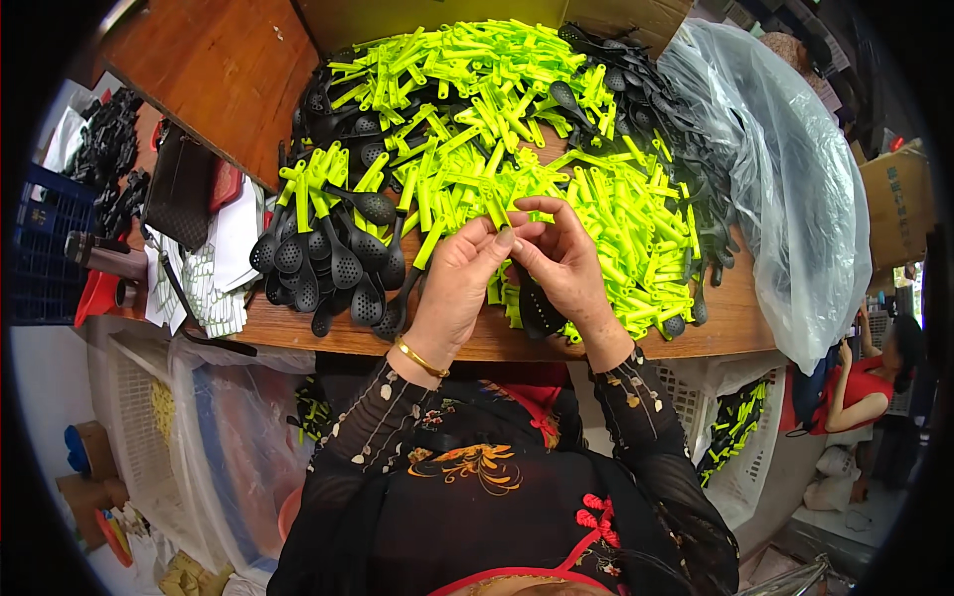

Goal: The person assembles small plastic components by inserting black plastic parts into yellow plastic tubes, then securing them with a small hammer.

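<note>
Black spoon point(540, 310) slants up-left — left fingers point(491, 256) and right fingers point(534, 260) pinched close at its upper end, right nearer the bowl.

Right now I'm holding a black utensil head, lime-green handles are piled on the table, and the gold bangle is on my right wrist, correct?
Not quite: in the head view, the gold bangle is on the wrist of your left hand. You are holding a black utensil head, and lime-green handles are piled on the table.
</note>
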{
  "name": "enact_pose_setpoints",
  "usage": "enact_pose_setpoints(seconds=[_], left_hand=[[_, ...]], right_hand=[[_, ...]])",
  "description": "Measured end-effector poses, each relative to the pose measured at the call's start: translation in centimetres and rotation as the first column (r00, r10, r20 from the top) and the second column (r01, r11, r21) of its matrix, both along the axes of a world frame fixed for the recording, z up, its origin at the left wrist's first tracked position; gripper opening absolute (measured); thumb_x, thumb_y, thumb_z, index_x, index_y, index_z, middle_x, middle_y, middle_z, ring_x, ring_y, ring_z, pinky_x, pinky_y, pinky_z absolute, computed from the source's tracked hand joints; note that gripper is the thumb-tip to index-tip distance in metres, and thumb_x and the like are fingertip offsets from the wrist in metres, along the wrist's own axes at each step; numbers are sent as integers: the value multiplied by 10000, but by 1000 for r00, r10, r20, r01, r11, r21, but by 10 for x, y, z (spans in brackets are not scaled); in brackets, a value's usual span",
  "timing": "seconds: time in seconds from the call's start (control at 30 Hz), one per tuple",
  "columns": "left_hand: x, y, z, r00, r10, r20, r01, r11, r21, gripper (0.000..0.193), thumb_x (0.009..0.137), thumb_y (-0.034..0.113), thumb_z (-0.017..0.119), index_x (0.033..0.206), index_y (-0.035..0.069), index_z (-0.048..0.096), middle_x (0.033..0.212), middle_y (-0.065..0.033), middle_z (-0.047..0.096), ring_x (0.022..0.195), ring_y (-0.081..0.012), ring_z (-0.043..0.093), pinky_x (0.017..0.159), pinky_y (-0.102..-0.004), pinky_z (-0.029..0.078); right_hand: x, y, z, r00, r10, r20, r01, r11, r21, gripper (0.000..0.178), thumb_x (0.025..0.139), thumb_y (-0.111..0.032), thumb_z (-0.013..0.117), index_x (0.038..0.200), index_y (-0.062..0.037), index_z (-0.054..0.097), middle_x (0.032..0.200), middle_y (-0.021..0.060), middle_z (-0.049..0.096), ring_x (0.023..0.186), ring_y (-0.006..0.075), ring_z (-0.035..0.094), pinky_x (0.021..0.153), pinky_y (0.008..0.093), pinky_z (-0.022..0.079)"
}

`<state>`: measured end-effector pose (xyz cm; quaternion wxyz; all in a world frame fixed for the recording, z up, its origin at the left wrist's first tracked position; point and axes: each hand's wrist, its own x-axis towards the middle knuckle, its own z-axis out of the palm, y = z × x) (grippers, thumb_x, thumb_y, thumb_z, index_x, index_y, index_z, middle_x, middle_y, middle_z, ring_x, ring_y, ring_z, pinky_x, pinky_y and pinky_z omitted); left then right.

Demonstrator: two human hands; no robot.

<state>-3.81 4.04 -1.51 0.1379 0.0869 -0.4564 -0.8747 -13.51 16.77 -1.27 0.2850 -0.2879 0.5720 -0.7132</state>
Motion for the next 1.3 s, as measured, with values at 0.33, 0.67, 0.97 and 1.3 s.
enact_pose_setpoints(seconds=[0.33, 0.67, 0.97, 1.3], left_hand=[[-1, -10, -21, 994, 88, 58, -93, 992, 85, 274, 1116, 243, 544, 1252, 20, 626, 1179, -151, 728, 1104, -229, 722, 982, -381, 581], [-1, -12, -17, 991, 17, 134, -29, 995, 92, 306, 1109, 247, 559, 1309, 19, 599, 1202, -171, 725, 1079, -292, 747, 952, -378, 608], [-6, 1, -15, 996, -27, 83, 22, 998, 64, 376, 1102, 91, 520, 1463, -12, 494, 1312, -174, 674, 1149, -260, 716, 995, -358, 584], [-3, 2, -8, 997, -26, 71, 22, 998, 54, 386, 1091, 90, 539, 1459, -20, 503, 1296, -159, 684, 1128, -234, 720, 978, -330, 580]], right_hand=[[-68, 13, 37, 886, 342, -312, -152, 851, 503, 456, 1004, -145, 709, 1445, -82, 607, 1030, 75, 786, 971, 100, 716, 873, 301, 552], [-186, 14, -1, 216, 455, -864, 681, 564, 467, 194, 928, -236, 676, 1020, -111, 793, 948, 120, 742, 950, 331, 694, 839, 468, 567], [-124, 24, 29, 806, 178, -564, 192, 823, 535, 250, 1024, -219, 664, 1148, -21, 754, 920, 49, 767, 828, 109, 684, 786, 287, 537], [-79, 18, 34, 965, 261, -29, -245, 934, 259, 341, 1001, -117, 708, 1306, 0, 612, 1111, 63, 715, 1030, 136, 685, 937, 283, 519]])
